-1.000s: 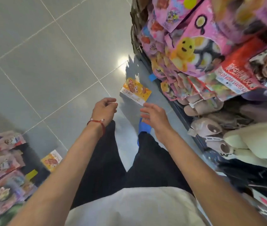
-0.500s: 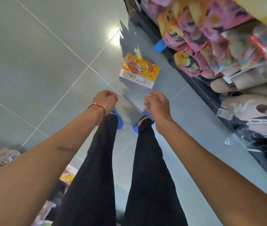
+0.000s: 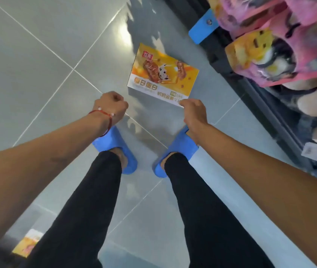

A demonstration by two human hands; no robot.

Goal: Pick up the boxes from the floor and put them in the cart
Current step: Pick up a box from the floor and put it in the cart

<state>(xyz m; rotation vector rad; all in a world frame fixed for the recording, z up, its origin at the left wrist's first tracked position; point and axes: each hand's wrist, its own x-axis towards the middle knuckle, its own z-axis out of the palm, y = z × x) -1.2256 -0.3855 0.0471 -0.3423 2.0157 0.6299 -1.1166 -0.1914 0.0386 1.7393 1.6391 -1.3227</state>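
Note:
An orange and yellow box [image 3: 163,74] with snack pictures lies flat on the grey tiled floor, just ahead of my feet. My right hand [image 3: 193,112] is down at the box's near right corner, with its fingers curled over that edge. My left hand [image 3: 112,105], with a red string bracelet on the wrist, is curled into a fist to the left of the box and holds nothing. A second orange box [image 3: 28,244] lies on the floor at the bottom left, partly hidden by my left leg. No cart is in view.
A dark shelf base [image 3: 260,97] runs along the right, loaded with pink and yellow toy packs [image 3: 281,55] and plush slippers. A blue tag [image 3: 202,29] sticks out from the shelf. My blue slippers [image 3: 115,147] stand on the tiles. Bare floor stretches to the left.
I have bent lower, so the box looms larger. My right hand has moved forward from short of the box onto its near corner. My left hand has stayed in a fist.

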